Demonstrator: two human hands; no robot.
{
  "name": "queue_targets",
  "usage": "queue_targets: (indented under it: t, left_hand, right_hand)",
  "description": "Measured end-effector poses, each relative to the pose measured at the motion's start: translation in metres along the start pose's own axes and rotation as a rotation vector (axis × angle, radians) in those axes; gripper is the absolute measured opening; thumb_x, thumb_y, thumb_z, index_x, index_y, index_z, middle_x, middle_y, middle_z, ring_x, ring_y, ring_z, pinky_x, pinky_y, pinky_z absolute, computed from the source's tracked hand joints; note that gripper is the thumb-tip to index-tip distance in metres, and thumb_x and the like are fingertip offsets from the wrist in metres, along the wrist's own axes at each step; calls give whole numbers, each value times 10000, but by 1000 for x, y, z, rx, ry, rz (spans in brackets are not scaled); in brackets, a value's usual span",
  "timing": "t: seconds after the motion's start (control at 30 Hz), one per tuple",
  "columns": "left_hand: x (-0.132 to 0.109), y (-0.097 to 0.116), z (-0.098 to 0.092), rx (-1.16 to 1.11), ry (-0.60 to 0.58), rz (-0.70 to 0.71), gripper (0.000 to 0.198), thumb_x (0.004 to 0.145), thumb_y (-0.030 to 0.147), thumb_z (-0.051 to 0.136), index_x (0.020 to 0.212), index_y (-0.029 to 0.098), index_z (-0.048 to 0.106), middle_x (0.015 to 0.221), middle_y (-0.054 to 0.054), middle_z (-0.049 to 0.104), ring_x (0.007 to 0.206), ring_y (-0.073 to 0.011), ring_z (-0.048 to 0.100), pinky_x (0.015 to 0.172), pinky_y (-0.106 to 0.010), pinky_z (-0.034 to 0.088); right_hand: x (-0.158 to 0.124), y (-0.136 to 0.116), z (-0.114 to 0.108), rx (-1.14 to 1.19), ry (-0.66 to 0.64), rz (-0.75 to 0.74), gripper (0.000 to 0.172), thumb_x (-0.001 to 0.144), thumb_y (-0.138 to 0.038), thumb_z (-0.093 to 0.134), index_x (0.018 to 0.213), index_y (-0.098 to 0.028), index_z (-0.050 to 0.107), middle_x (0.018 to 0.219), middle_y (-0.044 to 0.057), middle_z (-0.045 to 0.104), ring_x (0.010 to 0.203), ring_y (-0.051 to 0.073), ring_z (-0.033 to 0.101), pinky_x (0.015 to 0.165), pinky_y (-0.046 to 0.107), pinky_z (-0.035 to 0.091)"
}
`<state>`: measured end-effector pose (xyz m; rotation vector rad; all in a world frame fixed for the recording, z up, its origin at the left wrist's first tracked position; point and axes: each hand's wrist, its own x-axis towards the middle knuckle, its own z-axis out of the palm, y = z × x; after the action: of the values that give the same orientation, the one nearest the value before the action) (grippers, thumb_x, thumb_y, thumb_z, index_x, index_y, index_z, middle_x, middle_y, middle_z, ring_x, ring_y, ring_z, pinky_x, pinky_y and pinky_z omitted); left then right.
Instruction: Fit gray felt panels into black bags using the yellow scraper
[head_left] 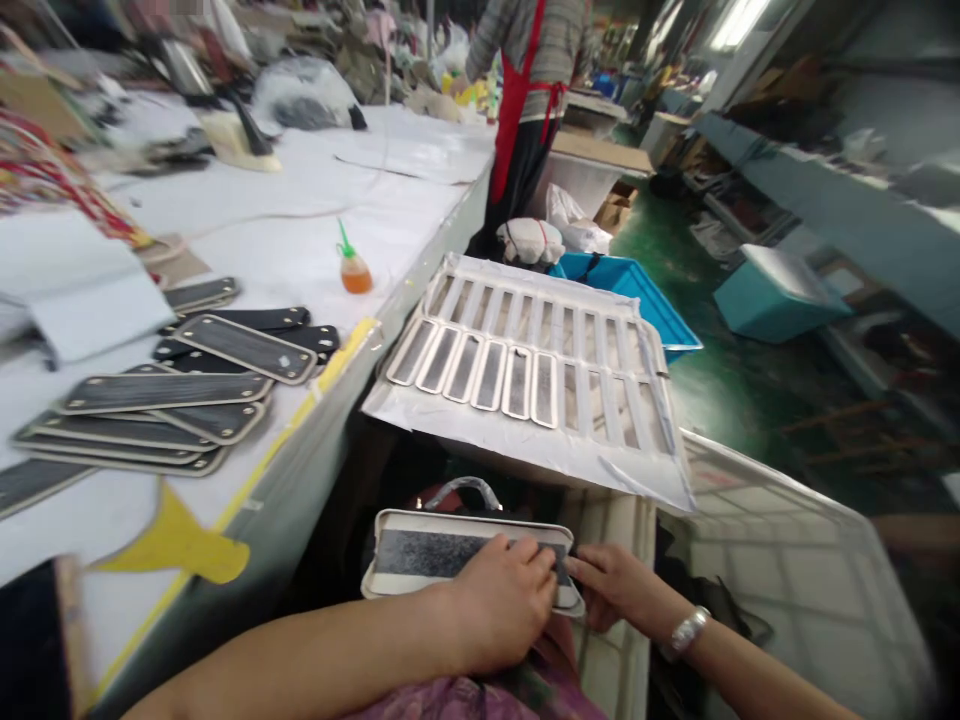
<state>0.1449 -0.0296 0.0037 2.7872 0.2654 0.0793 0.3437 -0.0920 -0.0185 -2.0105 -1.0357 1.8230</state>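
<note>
Fingers [534,556] of the left hand [499,600] are curled down tight over the right end of a flat pale-rimmed strip with a dark grey middle [442,552]. The thumb's hidden, so can't say where it sits. Right hand [611,588], the one with the silver wristwatch [688,631], has its fingertips [583,570] pinched closed on that same end's corner, right up against the left hand. So both hands have hold of the one strip, low down and close in to the body. Its left end and long top edge stick out free, nothing touching them.

Room's kinda tight though. The yellow-taped edge of the long white worktable [300,260] runs close on the left, and a white slotted board with more strips in its slots [525,440] overhangs just above. A pile of dark metal-rimmed strips [187,390] lies near the table edge, with a small orange bottle with a green nozzle [354,270] further back. Open floor is off to the right, by the blue plastic bin [645,300]
</note>
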Motion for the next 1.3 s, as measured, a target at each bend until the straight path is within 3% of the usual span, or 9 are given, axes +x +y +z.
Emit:
queue_targets:
  t: [0.23,0.37,0.47,0.57,0.8,0.97,1.07,1.2,1.3]
  left_hand:
    - [-60,0,-36,-370,273,-122,520,861,423,468,1313,184,378,1308,-114,474,1117,-218,495,889,-304,422]
    - [-129,-36,-36,-703,722,-837,223,875,379,437,894,186,545,777,-9,595,731,-133,573,652,-234,461]
    - [-158,-64,-16,-1056,523,-1044,290,777,453,553,803,181,457,588,56,479,507,-95,485,413,-179,362]
    - [-161,-73,0,-1353,289,-970,350,738,467,598,827,189,406,581,64,500,450,-82,475,389,-175,380]
    - [-143,-76,-9,-1560,83,-874,304,797,443,562,939,229,400,717,58,529,552,-93,518,473,-203,463]
    - [-148,-95,-21,-1402,-79,-914,509,813,515,491,1219,291,281,890,20,572,619,-140,574,494,-234,481]
    - [-144,-105,-40,-1049,-196,-841,669,799,508,516,1357,283,223,1202,-63,543,967,-221,584,757,-299,500]
    - [-86,-97,-60,-616,-85,-580,661,812,442,519,1391,256,259,1426,-68,341,1248,-241,379,995,-341,342]
    - [-20,-78,-54,-585,-147,-281,448,831,313,486,1269,219,472,1223,-45,571,1073,-199,539,910,-272,398]
  right_hand:
    - [2,-2,-1,-57,-42,-1,473,702,-659,520,661,-195,436,511,2,584,442,124,586,394,184,434]
    - [1,1,-4,-41,-70,12,463,706,-641,537,668,-187,454,565,11,597,478,126,597,415,190,450]
    - [3,-1,-9,-36,-124,42,471,678,-644,565,682,-182,474,592,9,604,502,127,605,446,199,475]
    - [5,-6,-14,-57,-163,71,479,661,-648,577,691,-179,484,608,12,617,497,123,605,446,202,481]
    - [8,-25,-22,-65,-264,111,434,625,-558,658,617,-176,450,537,-2,610,410,105,554,398,202,445]
    - [11,-16,-18,8,-176,39,399,694,-557,585,633,-191,440,511,-16,590,404,115,545,387,216,427]
    - [11,-4,-17,-51,-30,-130,343,709,-497,606,763,-174,502,580,-9,593,487,126,568,448,230,451]
    - [9,-5,-16,-77,223,-484,545,668,-346,694,1138,-186,469,986,65,598,768,145,586,652,261,498]
    - [5,-16,-15,-244,269,-687,373,765,-289,602,1119,-199,523,1015,67,592,863,161,567,743,282,472]
